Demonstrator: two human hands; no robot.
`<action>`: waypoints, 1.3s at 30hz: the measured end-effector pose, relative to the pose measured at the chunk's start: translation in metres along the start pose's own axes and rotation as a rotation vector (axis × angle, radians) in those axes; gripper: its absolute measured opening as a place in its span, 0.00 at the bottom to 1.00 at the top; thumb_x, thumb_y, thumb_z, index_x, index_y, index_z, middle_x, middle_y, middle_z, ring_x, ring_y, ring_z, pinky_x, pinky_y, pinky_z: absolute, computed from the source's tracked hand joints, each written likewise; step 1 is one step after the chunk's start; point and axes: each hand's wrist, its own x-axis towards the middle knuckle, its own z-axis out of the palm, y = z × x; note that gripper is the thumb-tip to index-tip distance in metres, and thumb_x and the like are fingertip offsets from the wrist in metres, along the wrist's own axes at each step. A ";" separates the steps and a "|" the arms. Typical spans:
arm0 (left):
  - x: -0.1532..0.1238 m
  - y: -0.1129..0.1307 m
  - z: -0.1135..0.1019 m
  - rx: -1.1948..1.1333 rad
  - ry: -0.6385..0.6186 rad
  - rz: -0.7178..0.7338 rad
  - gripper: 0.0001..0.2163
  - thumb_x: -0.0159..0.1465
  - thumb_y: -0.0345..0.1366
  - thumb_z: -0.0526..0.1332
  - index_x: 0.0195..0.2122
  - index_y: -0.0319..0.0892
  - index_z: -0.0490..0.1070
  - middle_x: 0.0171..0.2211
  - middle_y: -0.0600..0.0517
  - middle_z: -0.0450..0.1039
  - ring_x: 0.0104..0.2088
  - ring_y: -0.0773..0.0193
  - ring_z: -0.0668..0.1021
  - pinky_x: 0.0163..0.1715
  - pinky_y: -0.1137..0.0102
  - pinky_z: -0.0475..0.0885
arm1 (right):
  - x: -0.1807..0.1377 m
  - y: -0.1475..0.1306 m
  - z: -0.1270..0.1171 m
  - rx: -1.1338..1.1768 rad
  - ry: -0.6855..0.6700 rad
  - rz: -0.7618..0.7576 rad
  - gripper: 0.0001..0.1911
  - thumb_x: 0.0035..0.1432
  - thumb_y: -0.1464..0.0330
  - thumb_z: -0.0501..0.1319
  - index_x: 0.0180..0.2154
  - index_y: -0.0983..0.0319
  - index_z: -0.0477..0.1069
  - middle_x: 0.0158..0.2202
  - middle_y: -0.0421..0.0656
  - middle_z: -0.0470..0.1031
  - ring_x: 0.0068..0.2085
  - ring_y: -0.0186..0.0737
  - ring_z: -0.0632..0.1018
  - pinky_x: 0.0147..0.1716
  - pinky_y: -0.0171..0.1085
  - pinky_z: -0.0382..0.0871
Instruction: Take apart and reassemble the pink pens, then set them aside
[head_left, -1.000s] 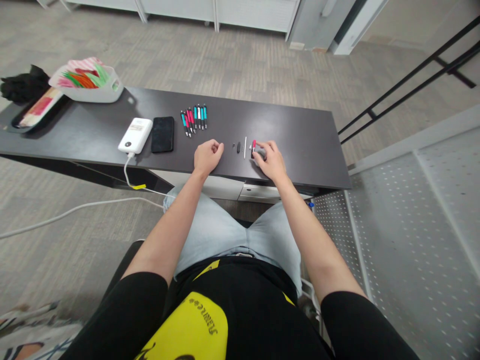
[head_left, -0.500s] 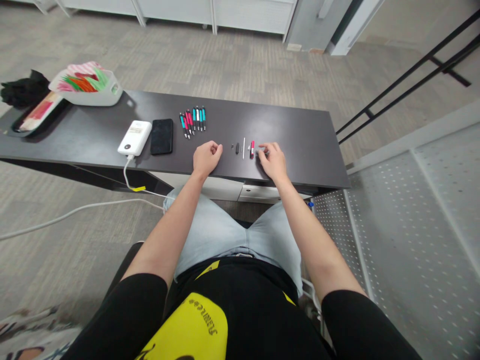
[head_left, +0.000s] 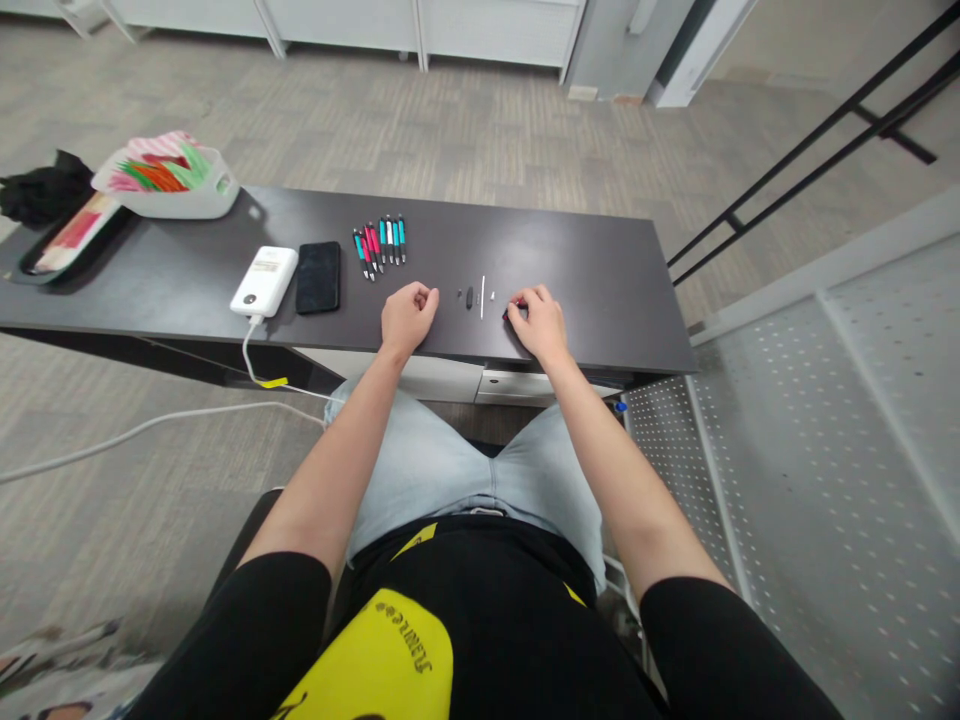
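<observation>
My right hand (head_left: 541,322) rests on the dark table with its fingers closed around a pink and black pen barrel (head_left: 508,315), mostly hidden by the fingers. Just left of it lie loose pen parts: a small silvery tip (head_left: 493,296), a thin white refill (head_left: 483,298), a short black grip (head_left: 469,298) and a tiny dark piece (head_left: 460,293). On the other side of these parts, my left hand (head_left: 409,318) lies loosely curled on the tabletop, with nothing visible in it. Several turquoise, pink and white pens (head_left: 381,245) lie in a row beyond it.
Left of the pens are a black phone (head_left: 318,278) and a white power bank (head_left: 264,282) with a cable (head_left: 249,355) hanging over the front edge. Farther left stand a white basket (head_left: 187,203) of colourful items, a black tray (head_left: 71,255) and a black bundle (head_left: 46,190).
My right hand has moved slightly left and closed on the pink pen barrel, which lay uncovered beside it before. My left hand stays curled in place.
</observation>
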 end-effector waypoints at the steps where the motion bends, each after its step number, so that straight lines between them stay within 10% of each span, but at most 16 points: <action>1: -0.001 0.000 0.000 -0.032 0.011 0.017 0.15 0.77 0.34 0.72 0.33 0.50 0.72 0.28 0.55 0.73 0.32 0.56 0.74 0.42 0.61 0.68 | 0.000 -0.001 0.000 -0.002 0.000 0.008 0.06 0.82 0.68 0.66 0.48 0.51 0.82 0.59 0.53 0.88 0.64 0.65 0.88 0.71 0.61 0.82; 11: 0.020 0.078 0.029 0.333 -0.295 0.414 0.05 0.78 0.40 0.76 0.53 0.51 0.91 0.55 0.41 0.89 0.65 0.33 0.82 0.74 0.39 0.70 | 0.006 -0.003 0.002 -0.050 0.012 0.107 0.15 0.78 0.73 0.63 0.61 0.56 0.78 0.62 0.58 0.90 0.66 0.66 0.87 0.69 0.58 0.79; 25: 0.019 0.091 0.061 0.624 -0.380 0.309 0.15 0.84 0.52 0.73 0.50 0.49 0.95 0.69 0.34 0.88 0.77 0.21 0.77 0.79 0.30 0.66 | 0.004 -0.007 0.003 -0.152 0.035 0.158 0.06 0.81 0.68 0.66 0.55 0.55 0.79 0.66 0.61 0.86 0.68 0.71 0.86 0.70 0.62 0.80; 30: 0.024 0.079 0.067 0.365 -0.299 0.275 0.16 0.76 0.41 0.80 0.32 0.48 0.80 0.51 0.35 0.89 0.70 0.21 0.80 0.76 0.30 0.65 | 0.003 -0.012 -0.004 -0.129 -0.009 0.171 0.05 0.83 0.67 0.66 0.55 0.54 0.79 0.67 0.60 0.84 0.70 0.71 0.84 0.72 0.63 0.78; 39: 0.005 0.036 0.029 -0.282 -0.149 0.047 0.11 0.75 0.31 0.78 0.38 0.50 0.79 0.37 0.52 0.86 0.39 0.54 0.82 0.50 0.59 0.80 | 0.006 0.002 -0.004 0.089 0.063 0.066 0.06 0.84 0.65 0.64 0.54 0.51 0.81 0.61 0.54 0.90 0.67 0.68 0.83 0.74 0.65 0.79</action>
